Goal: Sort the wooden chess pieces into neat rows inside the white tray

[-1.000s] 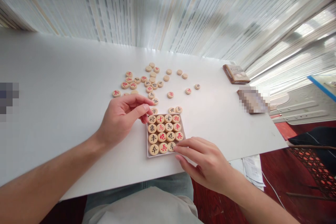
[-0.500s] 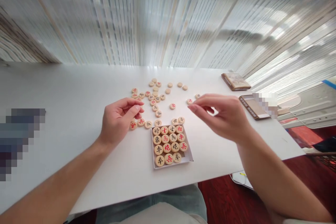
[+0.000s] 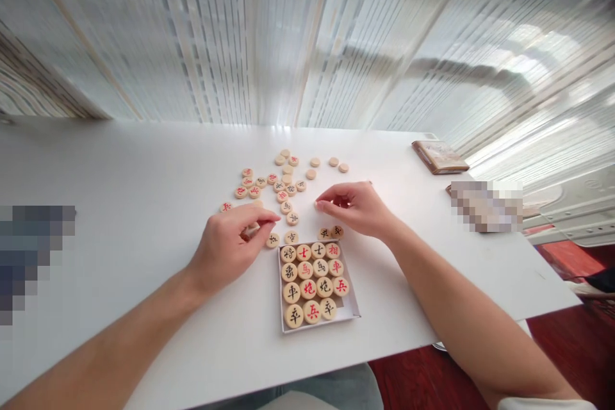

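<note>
A shallow white box (image 3: 354,307) near the table's front edge holds several round wooden xiangqi pieces, lettered in red or black, in rows; its front right corner shows bare bottom. My right hand (image 3: 358,208) is beyond the box, thumb and fingers pinched at a pale xiangqi piece that is mostly hidden. My left hand (image 3: 235,237) hovers left of the box, fingers curled and thumb close to the index finger; whether anything is between them is hidden. Loose xiangqi pieces (image 3: 287,207) lie scattered beyond the box and between my hands, some partly behind the left hand.
At the right back of the white table (image 3: 120,173) lies a brown box (image 3: 439,157), with a blurred, pixelated object (image 3: 485,206) in front of it. Striped curtains (image 3: 230,32) hang along the far edge. A white plastic chair back (image 3: 576,208) stands at the right.
My right hand has moved left and closed at the spot of a loose red piece. My left hand has moved right and nearer the box. The view has shifted slightly.
</note>
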`<state>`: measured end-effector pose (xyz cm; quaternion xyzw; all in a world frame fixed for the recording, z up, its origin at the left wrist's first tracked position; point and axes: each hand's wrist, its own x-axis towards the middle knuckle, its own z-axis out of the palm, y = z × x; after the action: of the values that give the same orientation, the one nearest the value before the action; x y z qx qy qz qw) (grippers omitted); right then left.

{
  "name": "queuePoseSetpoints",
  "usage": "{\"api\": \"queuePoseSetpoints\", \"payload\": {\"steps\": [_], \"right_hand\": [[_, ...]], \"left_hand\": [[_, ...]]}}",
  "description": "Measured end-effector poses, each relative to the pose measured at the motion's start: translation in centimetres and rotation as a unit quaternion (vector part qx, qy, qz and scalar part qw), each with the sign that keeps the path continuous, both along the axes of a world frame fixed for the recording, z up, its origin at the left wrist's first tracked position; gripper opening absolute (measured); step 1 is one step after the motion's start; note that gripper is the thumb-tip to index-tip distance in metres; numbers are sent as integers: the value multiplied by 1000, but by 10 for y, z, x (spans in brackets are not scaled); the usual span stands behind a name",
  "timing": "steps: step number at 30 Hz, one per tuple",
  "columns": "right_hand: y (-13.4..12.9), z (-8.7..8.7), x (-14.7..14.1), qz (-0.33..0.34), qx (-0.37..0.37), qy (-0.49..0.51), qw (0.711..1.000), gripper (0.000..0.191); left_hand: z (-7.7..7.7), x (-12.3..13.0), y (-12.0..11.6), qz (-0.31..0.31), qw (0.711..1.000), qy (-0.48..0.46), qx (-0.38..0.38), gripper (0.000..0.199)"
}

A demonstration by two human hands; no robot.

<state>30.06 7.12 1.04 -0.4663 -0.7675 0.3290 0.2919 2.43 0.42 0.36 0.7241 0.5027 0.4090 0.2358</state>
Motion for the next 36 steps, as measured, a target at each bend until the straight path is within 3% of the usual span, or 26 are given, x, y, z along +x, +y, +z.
{"api": "queuePoseSetpoints", "payload": {"steps": [5, 14, 18, 23, 36], "right_hand": [[2, 0, 1, 52, -37, 19, 998, 22], [1, -9, -3, 68, -53, 41, 995, 23], [0, -10, -5, 70, -52, 39, 995, 28], [1, -10, -6, 68, -49, 41, 996, 30], [-1, -11, -7, 77, -26, 23, 996, 31]], "left_hand": [[-3, 0, 1, -26, 999, 38, 9, 12], [-8, -4, 6, -98, 990, 86, 48, 17], [-7, -2, 9, -170, 971, 156, 61, 31], [-7, -2, 11, -199, 939, 271, 69, 44], [5, 5, 9, -185, 952, 240, 36, 9]]}}
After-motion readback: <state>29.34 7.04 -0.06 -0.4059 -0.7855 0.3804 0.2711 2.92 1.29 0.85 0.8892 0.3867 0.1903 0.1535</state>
